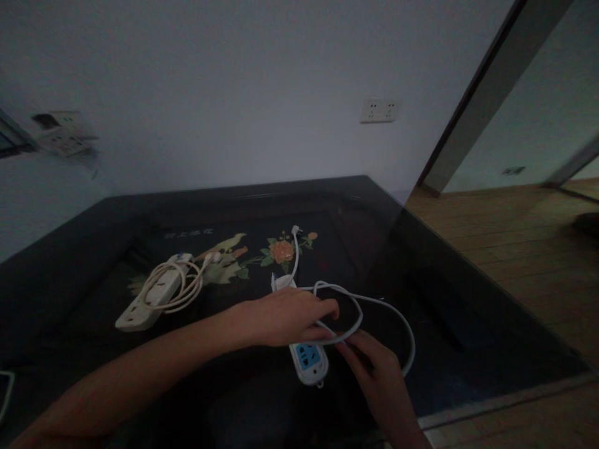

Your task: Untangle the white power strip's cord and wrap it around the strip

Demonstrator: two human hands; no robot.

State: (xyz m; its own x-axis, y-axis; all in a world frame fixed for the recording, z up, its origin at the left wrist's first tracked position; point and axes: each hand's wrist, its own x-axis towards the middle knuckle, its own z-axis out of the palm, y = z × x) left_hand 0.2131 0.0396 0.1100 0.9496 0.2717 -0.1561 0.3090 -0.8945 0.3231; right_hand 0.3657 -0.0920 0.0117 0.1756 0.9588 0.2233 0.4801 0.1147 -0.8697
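A white power strip with blue sockets (309,362) lies on the dark table, its middle covered by my left hand (292,315). Its pale cord (397,310) curves in loops to the right, and the plug (296,230) rests on the printed flower beyond. My left hand reaches across the strip with fingers curled round the cord. Just to the right, my right hand (372,358) pinches the same cord near the strip's lower end. Both hands are closed; the fingertips are partly hidden.
Another white power strip (152,293) with its cord coiled on top lies to the left. The glossy black table (224,212) has a printed bird and flowers. Behind it, a wall carries a socket plate (380,111). Wooden floor (472,231) shows at right.
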